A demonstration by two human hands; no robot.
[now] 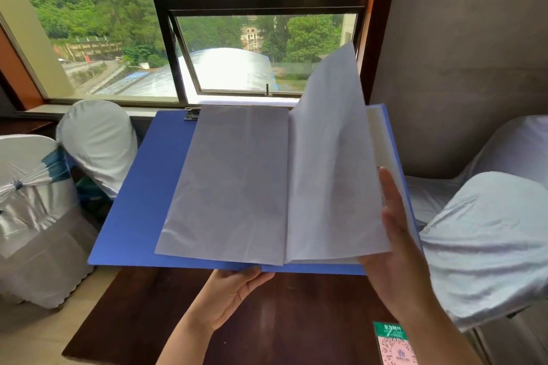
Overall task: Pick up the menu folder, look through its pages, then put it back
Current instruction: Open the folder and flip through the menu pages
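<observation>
Blue menu folder (139, 195) lies open, held above the dark wooden table (166, 314), spine running away from the person. Left hand (234, 290) grips its near edge from below. Right hand (397, 246), fingers extended, lifts a translucent page (332, 157) at the right edge, nearer the unturned stack.

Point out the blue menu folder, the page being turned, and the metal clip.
Blue menu folder (142, 195): head view, bare left cover.
Page being turned (335, 133): head view, sheet's middle.
Metal clip (192, 114): head view, clip body.

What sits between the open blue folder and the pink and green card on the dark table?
In the head view, only bare dark table lies between the folder and the card; the right hand rises beside that stretch.
</observation>
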